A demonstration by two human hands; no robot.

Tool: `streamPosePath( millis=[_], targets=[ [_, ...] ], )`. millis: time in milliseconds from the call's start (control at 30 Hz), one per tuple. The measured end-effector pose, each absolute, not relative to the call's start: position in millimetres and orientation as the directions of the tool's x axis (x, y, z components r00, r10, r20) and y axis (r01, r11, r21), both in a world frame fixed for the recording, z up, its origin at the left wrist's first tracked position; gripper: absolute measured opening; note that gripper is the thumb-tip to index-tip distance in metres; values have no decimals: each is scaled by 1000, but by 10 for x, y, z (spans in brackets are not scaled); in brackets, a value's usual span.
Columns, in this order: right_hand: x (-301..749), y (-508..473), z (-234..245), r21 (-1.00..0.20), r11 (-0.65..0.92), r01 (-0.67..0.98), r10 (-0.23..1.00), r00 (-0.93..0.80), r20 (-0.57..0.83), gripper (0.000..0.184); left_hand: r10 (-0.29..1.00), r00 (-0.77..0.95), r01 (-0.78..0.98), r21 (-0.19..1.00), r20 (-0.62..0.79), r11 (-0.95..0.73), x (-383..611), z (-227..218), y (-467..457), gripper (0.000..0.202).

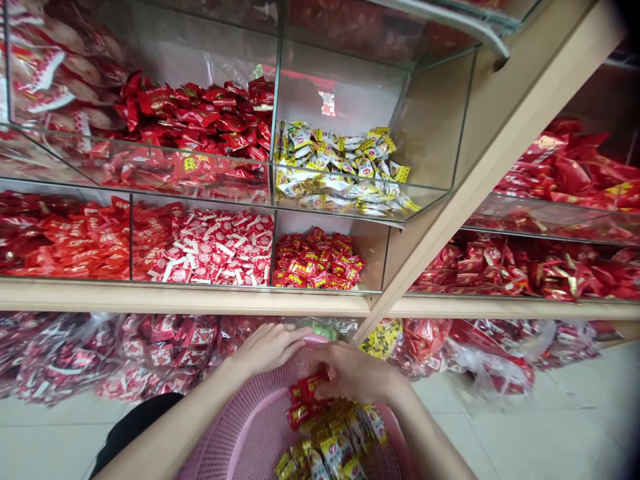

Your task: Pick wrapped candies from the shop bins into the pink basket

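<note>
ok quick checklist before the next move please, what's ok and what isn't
1. Left hand at the pink basket's far rim: ok; how firmly it grips, cannot tell.
2. Right hand over the red-wrapped candies in the basket: ok.
3. Candies secure in the right hand's grasp: cannot tell, its fingers are partly hidden.
4. Yellow-and-white packets inside the basket: ok.
5. Divider between these two kinds: not ok, none shows.
6. Basket supported underneath: cannot tell, its underside is hidden.
</note>
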State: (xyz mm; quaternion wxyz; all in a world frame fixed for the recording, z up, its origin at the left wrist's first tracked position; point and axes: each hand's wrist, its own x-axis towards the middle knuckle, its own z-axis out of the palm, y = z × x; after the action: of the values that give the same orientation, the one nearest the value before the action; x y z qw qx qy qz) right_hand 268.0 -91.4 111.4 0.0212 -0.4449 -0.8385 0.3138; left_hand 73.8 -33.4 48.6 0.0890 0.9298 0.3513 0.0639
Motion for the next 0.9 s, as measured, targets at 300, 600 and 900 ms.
streamPosePath(
  millis=[300,600,900],
  targets=[
    [2372,-913,878,-83,438,895,822,-436,-367,28,679,734,657,229,24,-718,728,535,-347,41],
    [2228,-907,722,-10,355,935,864,-332,-378,31,679,734,657,225,31,-720,711,497,-333,41],
    [2644,-745,1446,-534,424,731,902,-392,180,17,674,737,643,258,47,-721,727,528,-333,40]
  ],
)
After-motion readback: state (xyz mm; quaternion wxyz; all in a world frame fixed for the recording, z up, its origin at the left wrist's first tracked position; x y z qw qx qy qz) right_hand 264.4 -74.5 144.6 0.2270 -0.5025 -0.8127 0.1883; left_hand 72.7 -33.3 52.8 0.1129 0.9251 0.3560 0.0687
